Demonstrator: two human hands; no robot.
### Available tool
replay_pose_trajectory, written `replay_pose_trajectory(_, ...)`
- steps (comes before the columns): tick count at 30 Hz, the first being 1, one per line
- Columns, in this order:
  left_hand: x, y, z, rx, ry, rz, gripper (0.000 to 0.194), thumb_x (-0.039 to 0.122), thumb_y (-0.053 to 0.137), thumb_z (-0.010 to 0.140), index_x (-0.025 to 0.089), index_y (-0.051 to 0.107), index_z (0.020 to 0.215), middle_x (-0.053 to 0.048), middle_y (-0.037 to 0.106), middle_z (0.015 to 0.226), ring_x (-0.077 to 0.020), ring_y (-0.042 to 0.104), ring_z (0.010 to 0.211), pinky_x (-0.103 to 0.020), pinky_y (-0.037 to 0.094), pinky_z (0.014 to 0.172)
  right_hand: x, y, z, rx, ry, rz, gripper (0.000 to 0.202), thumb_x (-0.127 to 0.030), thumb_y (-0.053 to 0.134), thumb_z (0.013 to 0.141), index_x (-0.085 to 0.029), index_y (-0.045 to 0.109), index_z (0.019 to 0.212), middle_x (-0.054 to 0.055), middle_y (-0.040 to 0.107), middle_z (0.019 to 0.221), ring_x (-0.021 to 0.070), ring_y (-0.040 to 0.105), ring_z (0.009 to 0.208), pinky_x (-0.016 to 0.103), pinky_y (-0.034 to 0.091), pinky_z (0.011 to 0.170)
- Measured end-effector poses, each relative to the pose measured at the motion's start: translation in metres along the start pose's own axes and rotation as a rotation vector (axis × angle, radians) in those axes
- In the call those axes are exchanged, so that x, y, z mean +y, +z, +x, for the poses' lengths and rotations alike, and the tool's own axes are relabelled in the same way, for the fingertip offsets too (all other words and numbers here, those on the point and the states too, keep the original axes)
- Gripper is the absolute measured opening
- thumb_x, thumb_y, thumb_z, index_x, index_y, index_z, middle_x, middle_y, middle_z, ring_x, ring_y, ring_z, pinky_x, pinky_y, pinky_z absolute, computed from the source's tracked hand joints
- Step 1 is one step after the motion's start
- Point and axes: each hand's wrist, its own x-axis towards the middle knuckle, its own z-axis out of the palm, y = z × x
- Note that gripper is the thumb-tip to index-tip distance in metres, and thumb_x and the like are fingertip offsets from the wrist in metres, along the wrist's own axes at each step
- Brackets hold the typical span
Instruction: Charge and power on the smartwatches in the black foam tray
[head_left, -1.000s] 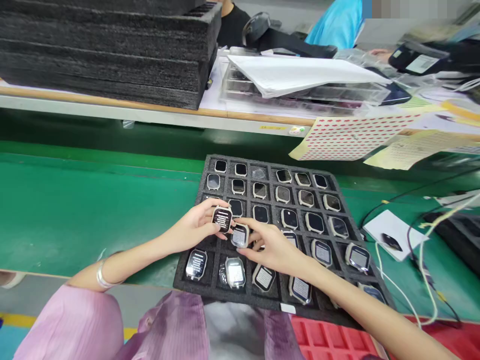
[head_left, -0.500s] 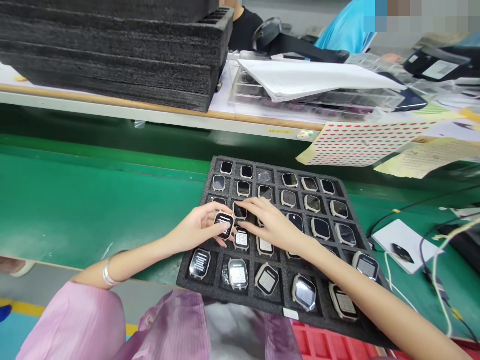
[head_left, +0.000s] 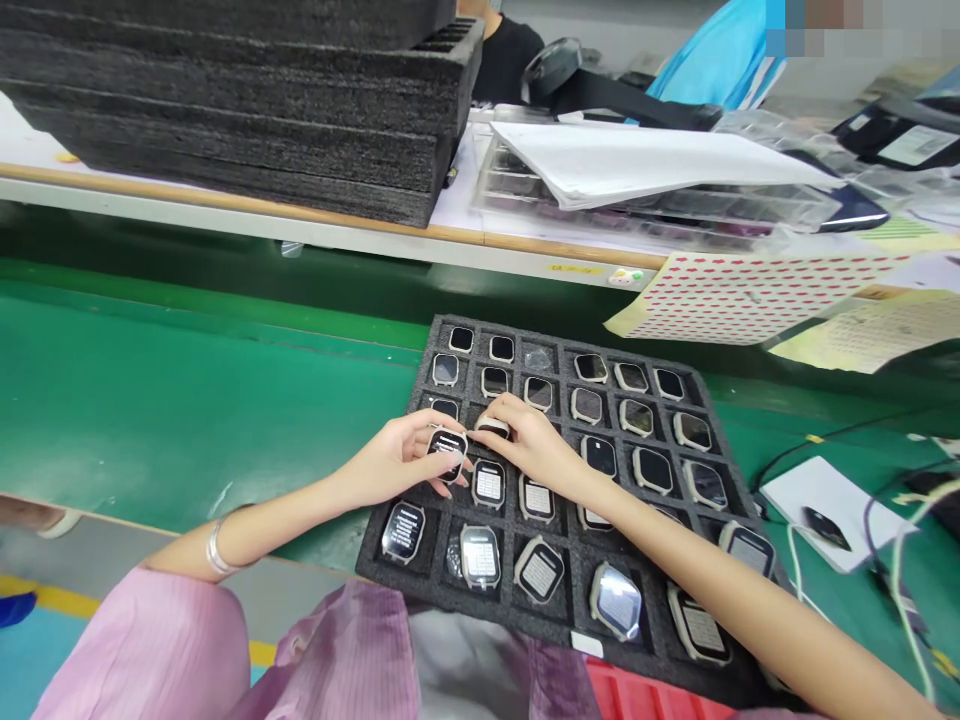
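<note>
A black foam tray (head_left: 465, 590) with square compartments holds many watch faces, some with lit screens. My left hand (head_left: 405, 455) grips a watch with a lit text screen (head_left: 448, 452) over the tray's left side, thumb across its front. Beside it, my right hand (head_left: 529, 435) has its thumb and fingers closed around a second watch (head_left: 493, 428) at a compartment in the third row from the back. That watch is tilted and partly covered by the fingers.
Stacked black foam trays (head_left: 225, 120) stand on the shelf at the back left. Papers (head_left: 660, 155) lie on clear plastic trays beside them. A white box (head_left: 832, 510) and cables are on the right. A person (head_left: 510, 55) is behind the shelf.
My right hand has closed its fingers on the watch in the tray, which has tipped up. My left hand keeps its watch. The whole view has shifted slightly.
</note>
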Motion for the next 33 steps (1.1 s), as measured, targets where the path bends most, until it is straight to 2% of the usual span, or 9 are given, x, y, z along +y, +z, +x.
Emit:
replay_pose_trajectory(4,-0.003,-0.003,0.002,0.022,-0.005,0.016,0.034,0.03,0.066,0.079,0.015,0.05,0.106,-0.008,0.067,0.09,-0.0188,0.067,0.078,-0.031,0.055,0.065,-0.003,-0.01,-0.004,0.066,0.103,0.386,0.018,-0.035,0.059,0.088,-0.018,0.061,0.085,0.007,0.065,0.087,0.0209,0.064,0.078,0.033,0.051,0.069)
replay_pose_trajectory(8,-0.011,-0.008,0.0,-0.02,0.002,0.127,0.057,0.02,0.072,0.072,0.02,0.042,0.121,-0.007,0.064,0.099,-0.0203,0.065,0.091,-0.038,0.053,0.081,-0.005,-0.025,-0.006,0.069,0.34,0.619,0.03,-0.043,0.064,0.083,-0.014,0.062,0.092,0.002,0.063,0.061,0.0105,0.049,0.039,0.022,0.037,0.038)
replay_pose_trajectory(13,-0.022,-0.016,-0.009,0.043,0.18,0.79,0.051,0.023,0.063,0.079,0.024,0.043,0.127,-0.008,0.058,0.114,-0.0227,0.059,0.096,-0.041,0.048,0.086,-0.002,-0.03,-0.007,-0.033,0.389,0.925,0.054,-0.038,0.067,0.082,-0.015,0.05,0.127,0.014,0.068,0.102,0.0081,0.048,0.05,0.019,0.037,0.037)
replay_pose_trajectory(16,-0.018,-0.022,-0.011,0.055,0.267,1.157,0.049,0.039,0.068,0.076,0.021,0.051,0.119,-0.011,0.056,0.117,-0.0296,0.051,0.105,-0.046,0.043,0.089,0.002,-0.026,-0.009,-0.107,0.401,1.102,0.063,-0.035,0.064,0.084,-0.018,0.038,0.138,0.014,0.064,0.11,0.0102,0.053,0.061,0.02,0.044,0.044)
replay_pose_trajectory(19,-0.011,-0.026,-0.003,0.134,0.268,1.314,0.045,0.048,0.056,0.084,0.017,0.052,0.116,-0.013,0.055,0.113,-0.0286,0.05,0.101,-0.045,0.042,0.086,0.006,-0.023,-0.011,-0.144,0.389,1.178,0.059,-0.033,0.063,0.086,-0.022,0.038,0.139,0.013,0.063,0.111,0.0119,0.057,0.067,0.022,0.047,0.05)
replay_pose_trajectory(22,-0.011,-0.024,0.016,0.266,0.254,1.391,0.03,0.034,0.037,0.095,0.013,0.056,0.106,-0.014,0.058,0.103,-0.0269,0.051,0.095,-0.044,0.041,0.086,0.009,-0.026,-0.011,-0.131,0.363,1.145,0.052,-0.031,0.064,0.086,-0.021,0.047,0.133,0.01,0.065,0.103,0.0109,0.056,0.062,0.024,0.048,0.053)
replay_pose_trajectory(26,-0.021,-0.015,0.042,0.337,0.235,1.393,0.024,0.03,0.044,0.092,0.011,0.057,0.084,-0.015,0.059,0.085,-0.0288,0.052,0.087,-0.043,0.042,0.082,0.009,-0.036,-0.014,-0.11,0.349,1.179,0.051,-0.029,0.065,0.085,-0.02,0.048,0.132,0.01,0.066,0.102,0.011,0.057,0.061,0.026,0.049,0.056)
replay_pose_trajectory(30,-0.021,-0.015,0.051,0.355,0.12,1.326,0.019,0.027,0.056,0.086,0.012,0.055,0.098,-0.011,0.06,0.088,-0.0277,0.054,0.088,-0.039,0.045,0.075,0.013,-0.042,-0.017,-0.14,0.316,1.305,0.052,-0.028,0.064,0.086,-0.016,0.046,0.133,0.014,0.068,0.098,0.0122,0.057,0.058,0.026,0.046,0.053)
replay_pose_trajectory(33,-0.016,-0.021,0.052,0.327,0.079,1.133,0.022,0.03,0.06,0.082,0.015,0.057,0.099,-0.006,0.059,0.084,-0.0231,0.057,0.08,-0.036,0.047,0.072,0.019,-0.04,-0.017,-0.178,0.267,1.404,0.048,-0.027,0.06,0.088,-0.013,0.046,0.132,0.017,0.068,0.1,0.0118,0.056,0.057,0.025,0.044,0.053)
